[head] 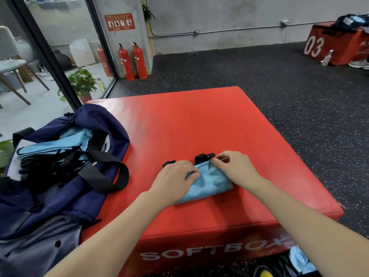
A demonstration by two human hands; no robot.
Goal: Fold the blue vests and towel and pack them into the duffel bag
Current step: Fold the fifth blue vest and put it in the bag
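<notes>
- Gym floor of dark speckled rubber (289, 80) surrounds a low red padded box (199, 120) with "SOFTBOX" printed in white on its near side; this box serves as the counter.
- On the near middle of the counter lies a folded light blue vest (211, 182), with black straps (203, 157) sticking out at its far edge.
- The left hand (175, 180) rests on the vest's left part, its grip narrow, with curled fingers and thumb closed on the cloth.
- The right hand (233, 166) is at the vest's far right corner, its grip narrow, with fingertips pinching the top edge beside the straps.
- A navy duffel bag (65, 186) sits open on the counter's left side, overhanging its edge. Inside it are folded light blue vests (58, 143) with black trim.
- Black bag handles (107, 172) drape over its right side onto the counter.
- Against the far wall stand two red fire extinguishers (132, 62). A potted plant (82, 82) is behind a glass partition at left.
- Another red box (335, 47) marked "03" stands far right.
</notes>
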